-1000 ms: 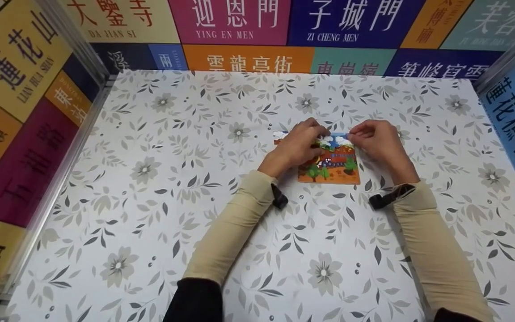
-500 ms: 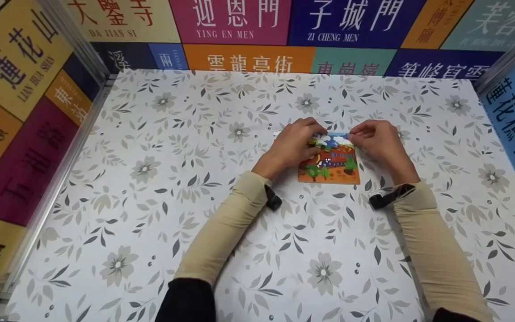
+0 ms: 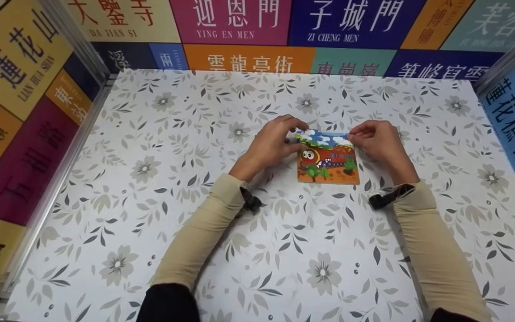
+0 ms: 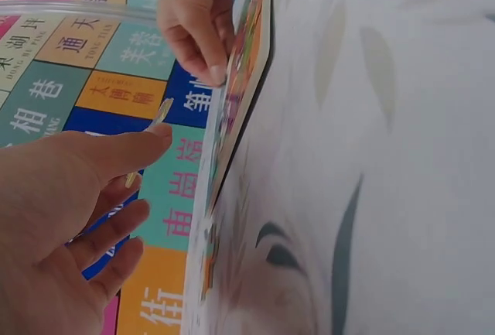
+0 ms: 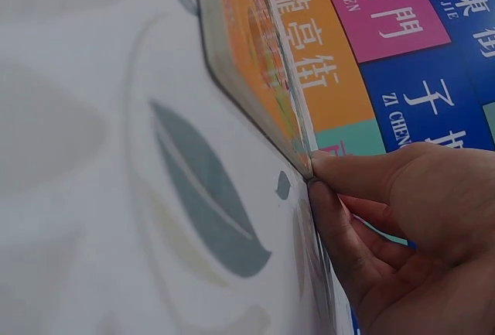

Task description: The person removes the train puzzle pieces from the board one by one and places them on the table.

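Observation:
A small square jigsaw puzzle [image 3: 329,163] lies flat on the patterned table, showing a red cartoon train with round eyes, green trees and clouds. At its upper left is my left hand [image 3: 268,141], thumb and forefinger nearest that corner. The left wrist view shows this hand [image 4: 85,196] pinching a thin, yellowish-edged puzzle piece [image 4: 165,111], seen almost edge-on behind the thumb. My right hand [image 3: 376,138] is at the puzzle's upper right corner. In the right wrist view its thumb and fingertip [image 5: 319,188] pinch the corner of the puzzle [image 5: 247,64].
Light floral paper covers the tabletop [image 3: 119,201]. Colourful panels [image 3: 248,58] with large printed characters stand along the back and both sides. A low flat orange-edged thing [image 4: 207,269] lies near the puzzle in the left wrist view.
My left hand has drawn left across the puzzle's upper part, uncovering the train's eyes and the clouds. The right hand stays at the upper right corner.

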A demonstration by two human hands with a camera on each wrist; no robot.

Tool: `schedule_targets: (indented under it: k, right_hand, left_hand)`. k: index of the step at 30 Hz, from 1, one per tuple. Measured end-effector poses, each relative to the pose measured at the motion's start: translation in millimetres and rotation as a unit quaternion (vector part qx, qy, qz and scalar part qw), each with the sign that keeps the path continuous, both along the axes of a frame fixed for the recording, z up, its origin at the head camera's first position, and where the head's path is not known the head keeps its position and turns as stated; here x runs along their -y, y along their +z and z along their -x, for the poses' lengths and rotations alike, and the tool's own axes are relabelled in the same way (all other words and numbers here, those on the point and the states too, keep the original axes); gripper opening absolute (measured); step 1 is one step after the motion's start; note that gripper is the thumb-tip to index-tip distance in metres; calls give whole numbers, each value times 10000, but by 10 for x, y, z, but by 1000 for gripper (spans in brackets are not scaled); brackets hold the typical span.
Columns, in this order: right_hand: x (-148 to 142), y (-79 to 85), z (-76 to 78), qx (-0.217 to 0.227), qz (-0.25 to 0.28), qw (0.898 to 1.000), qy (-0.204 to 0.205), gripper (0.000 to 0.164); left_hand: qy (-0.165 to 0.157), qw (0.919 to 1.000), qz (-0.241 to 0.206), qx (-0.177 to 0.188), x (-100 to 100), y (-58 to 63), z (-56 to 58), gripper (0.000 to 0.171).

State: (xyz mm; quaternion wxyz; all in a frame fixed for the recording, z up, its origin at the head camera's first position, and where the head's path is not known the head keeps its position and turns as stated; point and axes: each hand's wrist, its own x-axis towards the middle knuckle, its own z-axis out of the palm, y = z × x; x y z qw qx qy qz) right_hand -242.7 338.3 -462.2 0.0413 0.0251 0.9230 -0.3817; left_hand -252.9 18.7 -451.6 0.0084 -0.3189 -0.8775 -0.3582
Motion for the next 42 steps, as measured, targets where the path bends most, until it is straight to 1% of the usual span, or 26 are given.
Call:
schedule_targets:
  k: [4,11,17,21,24,27,33,42]
  right_hand:
    - [2,-6,7,-16,22,10000,-7,29]
    - [-1,-10,1,-94,-61,9999,-32,29]
    - [-3,-5,4,-64,-109,9999,-57,28]
    - [0,-3,4,-21,-49,10000,-31,28]
    - [5,-4,6,25,-3,10000,-8,28]
    - [11,-6,10,64,-5,10000,-19,29]
    - [-4,-21,14,60,-19,10000,-9,28]
    - [-22,-42,20,-291,9,9995,118,29]
  left_hand:
    - [85,9998,-195,-7,106,31,0,42]
    - [372,9990,-244,77,304,45,18,41]
    - [501,9977,-445,127,536,2,60,40]
    - [571,9966,-576,171,681,-39,74,39]
    - [666,9962,-526,195,767,-65,69,42]
    - [763,9961,-360,242,826,-97,74,46]
    - [875,9951,-45,464,875,-144,95,47]
    - [891,9927,127,798,936,-158,104,46]
